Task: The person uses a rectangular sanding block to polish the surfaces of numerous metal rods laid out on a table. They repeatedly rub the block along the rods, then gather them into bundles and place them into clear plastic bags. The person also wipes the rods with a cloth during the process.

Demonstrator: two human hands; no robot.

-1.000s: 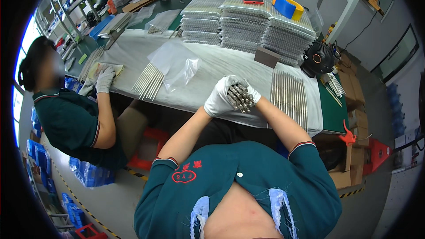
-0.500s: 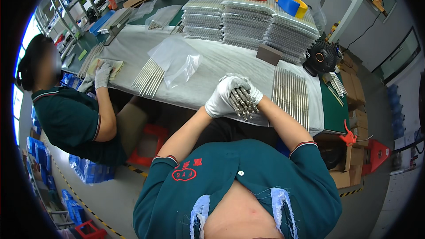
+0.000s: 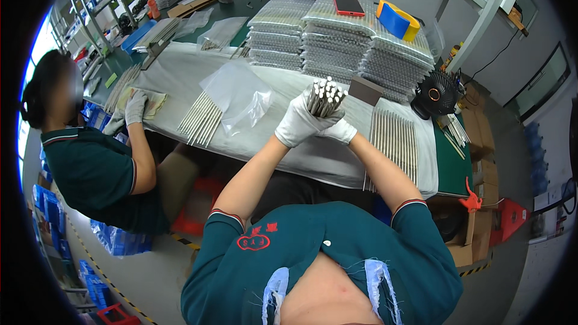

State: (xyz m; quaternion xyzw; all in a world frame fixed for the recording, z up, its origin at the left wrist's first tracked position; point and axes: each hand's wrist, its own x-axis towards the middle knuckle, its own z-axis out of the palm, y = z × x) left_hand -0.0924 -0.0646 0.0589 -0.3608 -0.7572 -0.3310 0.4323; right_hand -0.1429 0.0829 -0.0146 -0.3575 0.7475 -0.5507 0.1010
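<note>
Inspecting the bench (image 3: 451,174), we find the bundle of metal rods (image 3: 326,101) held above it, inside the near edge, pale ends upward. Our left grip (image 3: 297,123) wraps the bundle; our right grip (image 3: 341,132) sits beneath, its closure not discernible. White cover (image 3: 282,90) spans leftward to the plastic bag (image 3: 241,93); the rod row (image 3: 397,135) lies rightward.

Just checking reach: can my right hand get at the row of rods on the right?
Likely yes: the row of rods lies nearby, uncovered except where your right forearm overlaps it in view. But your right hand is at the held bundle and may need freeing first.
</note>
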